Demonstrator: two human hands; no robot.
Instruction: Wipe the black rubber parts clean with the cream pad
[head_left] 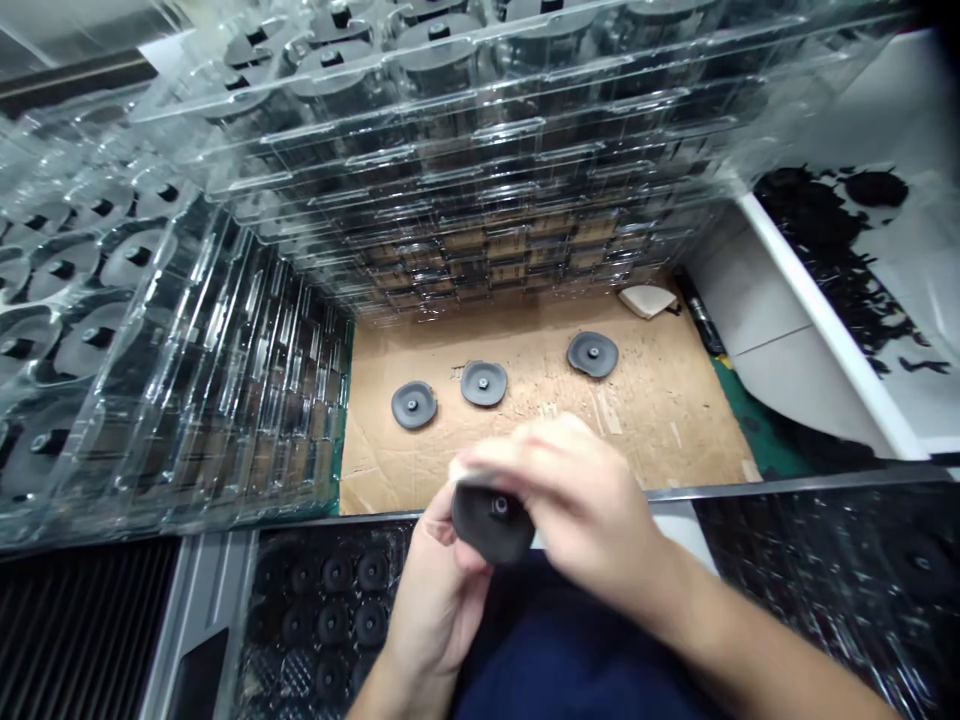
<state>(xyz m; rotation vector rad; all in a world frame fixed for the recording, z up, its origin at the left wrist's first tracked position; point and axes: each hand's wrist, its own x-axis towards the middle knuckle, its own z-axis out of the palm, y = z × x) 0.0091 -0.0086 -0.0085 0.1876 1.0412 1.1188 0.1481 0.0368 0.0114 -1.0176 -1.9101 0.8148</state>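
My left hand [446, 590] grips a dark rubber-like disc [491, 525] with a small round hub in its middle, tilted toward me. My right hand [581, 490] is curled over the far and right edge of that disc, blurred by motion; what its fingers pinch, if anything, is hidden. Beyond my hands, three similar grey discs lie hub up on a cardboard sheet [532, 440]: a left disc [414, 405], a middle disc [484, 384] and a right disc [592, 355].
Tall stacks of clear plastic trays [480, 150] with discs in their pockets wall off the back, and more trays [187, 330] the left. At right stands a white bin [817, 310] of black scraps. A folded pale pad [646, 300] and a black marker-like tube [701, 315] lie near it.
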